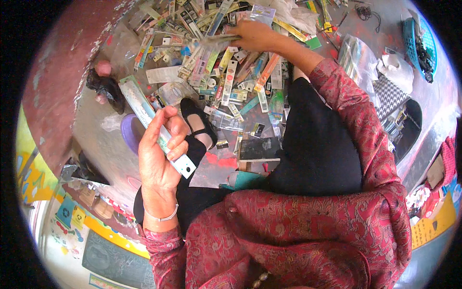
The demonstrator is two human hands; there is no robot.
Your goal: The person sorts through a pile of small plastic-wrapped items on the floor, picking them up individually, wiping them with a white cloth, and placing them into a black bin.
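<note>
My left hand [162, 149] is closed around a long, narrow, flat packet [139, 103], pale blue and white, with a dark round hole at its near end. The packet slants from far left down toward my lap. Farther off, my right hand [255, 36] reaches over a loose pile of similar printed strips and packets [231, 79]. Its fingers are bent around the end of a thin, greyish, partly see-through packet [220, 38], somewhat blurred. Many packets in the pile are colourful, and some carry barcodes.
A purple round lid or bowl [129, 134] lies left of my foot [196, 123]. A dark slate-like block [260, 149] sits between my legs. At right are a clear plastic bag [358, 60], a dark oval tray [409, 126] and a blue basket [415, 48].
</note>
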